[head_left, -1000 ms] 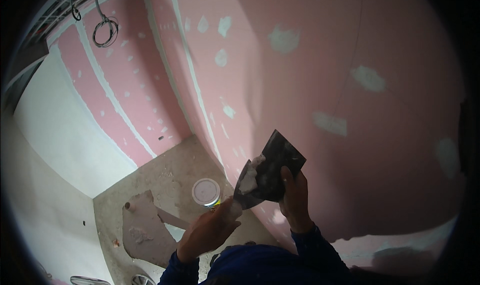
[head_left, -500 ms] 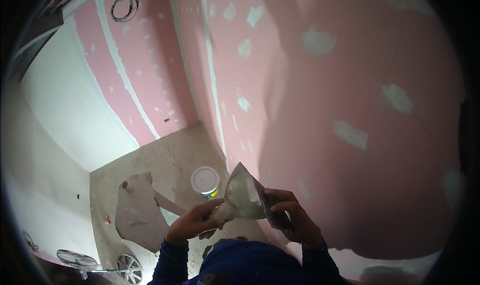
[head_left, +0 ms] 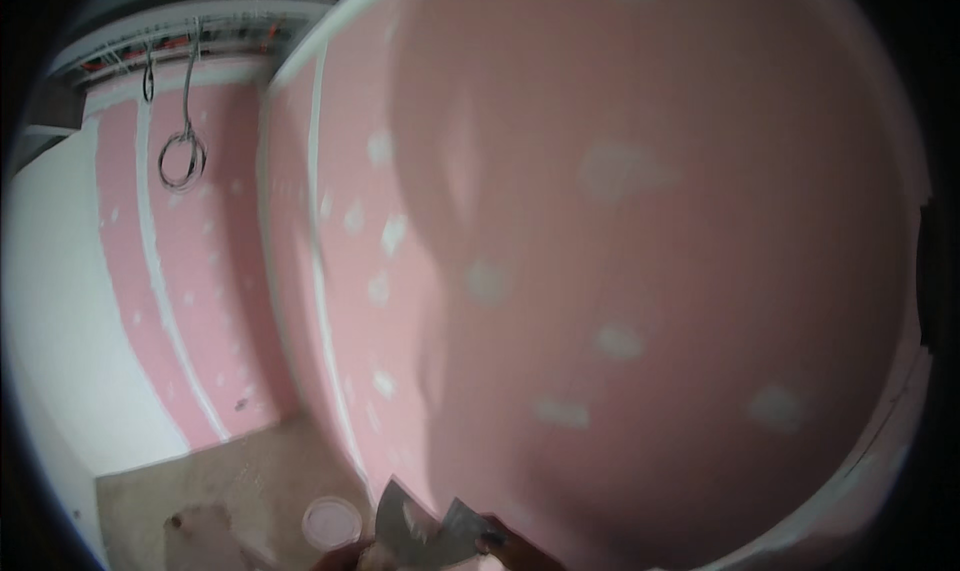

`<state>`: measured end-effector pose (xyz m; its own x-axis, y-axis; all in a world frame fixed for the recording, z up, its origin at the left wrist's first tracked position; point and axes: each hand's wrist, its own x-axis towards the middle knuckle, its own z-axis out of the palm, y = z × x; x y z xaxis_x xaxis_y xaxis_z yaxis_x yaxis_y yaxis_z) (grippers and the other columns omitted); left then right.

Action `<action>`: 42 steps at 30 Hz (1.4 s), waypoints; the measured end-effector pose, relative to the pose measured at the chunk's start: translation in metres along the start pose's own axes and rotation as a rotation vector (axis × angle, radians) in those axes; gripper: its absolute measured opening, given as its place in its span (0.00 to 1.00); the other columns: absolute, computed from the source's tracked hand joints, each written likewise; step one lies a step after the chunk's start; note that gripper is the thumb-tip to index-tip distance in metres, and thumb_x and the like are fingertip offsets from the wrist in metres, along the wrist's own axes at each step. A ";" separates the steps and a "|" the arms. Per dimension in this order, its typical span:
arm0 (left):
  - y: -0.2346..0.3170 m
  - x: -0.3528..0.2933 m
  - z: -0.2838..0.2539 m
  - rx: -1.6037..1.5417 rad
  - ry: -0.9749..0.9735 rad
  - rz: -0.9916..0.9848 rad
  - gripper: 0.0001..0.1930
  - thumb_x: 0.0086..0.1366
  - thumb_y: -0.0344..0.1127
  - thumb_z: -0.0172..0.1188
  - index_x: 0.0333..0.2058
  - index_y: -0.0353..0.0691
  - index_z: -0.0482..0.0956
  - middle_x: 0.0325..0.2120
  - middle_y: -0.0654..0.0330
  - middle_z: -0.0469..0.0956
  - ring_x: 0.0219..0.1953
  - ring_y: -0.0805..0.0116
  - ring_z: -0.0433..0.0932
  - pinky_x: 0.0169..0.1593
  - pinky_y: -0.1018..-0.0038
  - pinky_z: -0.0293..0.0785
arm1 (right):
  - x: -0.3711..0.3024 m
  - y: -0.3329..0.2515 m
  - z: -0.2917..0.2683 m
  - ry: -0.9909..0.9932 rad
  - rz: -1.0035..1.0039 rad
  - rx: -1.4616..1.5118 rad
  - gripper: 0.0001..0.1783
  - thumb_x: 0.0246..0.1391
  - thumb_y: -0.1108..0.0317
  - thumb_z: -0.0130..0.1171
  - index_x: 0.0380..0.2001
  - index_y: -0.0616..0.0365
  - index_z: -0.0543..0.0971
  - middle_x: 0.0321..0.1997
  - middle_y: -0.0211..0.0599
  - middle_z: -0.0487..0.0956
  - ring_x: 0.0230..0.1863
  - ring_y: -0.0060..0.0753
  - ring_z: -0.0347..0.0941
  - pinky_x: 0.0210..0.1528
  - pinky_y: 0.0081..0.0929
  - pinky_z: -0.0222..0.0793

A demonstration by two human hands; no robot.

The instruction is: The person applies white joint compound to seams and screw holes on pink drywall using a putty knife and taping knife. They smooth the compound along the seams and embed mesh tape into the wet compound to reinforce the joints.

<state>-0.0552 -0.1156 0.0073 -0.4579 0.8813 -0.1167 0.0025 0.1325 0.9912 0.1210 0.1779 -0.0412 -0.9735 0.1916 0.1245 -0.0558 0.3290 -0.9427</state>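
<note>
Two grey blades (head_left: 428, 528) stood at the lower edge, just in front of the pink wall (head_left: 620, 271); the right hand (head_left: 510, 549) gripped one beside the wall; the left hand (head_left: 350, 557) barely showed, its grip untellable; a white bucket (head_left: 330, 521) sat on the floor left of the blades.

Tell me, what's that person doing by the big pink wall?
A person stands close to a pink wall dotted with pale patches of filler. At the bottom edge of the view, two flat metal spreading blades smeared with grey-white paste are held together. Only the fingertips of the right hand show, touching the blades; the left hand is barely visible. A white bucket sits on the floor below, and a coil of cable hangs in the corner.
</note>
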 end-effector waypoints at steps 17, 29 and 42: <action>-0.010 0.042 0.009 -0.270 -0.159 0.012 0.15 0.75 0.45 0.52 0.51 0.42 0.71 0.25 0.65 0.72 0.21 0.77 0.68 0.22 0.77 0.65 | -0.060 -0.021 -0.026 0.359 0.131 0.101 0.25 0.69 0.56 0.55 0.61 0.62 0.72 0.53 0.36 0.79 0.49 0.27 0.75 0.52 0.30 0.74; 0.037 0.069 0.038 0.193 -0.173 -0.156 0.24 0.73 0.52 0.52 0.57 0.41 0.70 0.35 0.59 0.76 0.36 0.66 0.73 0.39 0.66 0.71 | -0.117 -0.161 -0.039 0.491 0.251 -0.215 0.27 0.67 0.54 0.55 0.65 0.51 0.70 0.62 0.48 0.74 0.61 0.40 0.69 0.66 0.36 0.63; 0.085 0.061 -0.023 0.058 -0.582 -0.255 0.31 0.71 0.35 0.61 0.66 0.30 0.58 0.30 0.57 0.83 0.18 0.80 0.73 0.20 0.81 0.69 | -0.046 -0.200 -0.038 0.108 -0.146 -1.129 0.25 0.52 0.75 0.65 0.55 0.43 0.82 0.55 0.32 0.82 0.53 0.37 0.74 0.57 0.38 0.70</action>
<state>-0.1033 -0.0609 0.0857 0.1073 0.9189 -0.3795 0.0127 0.3804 0.9247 0.1856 0.1380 0.1530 -0.9469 0.1435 0.2877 0.1171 0.9873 -0.1070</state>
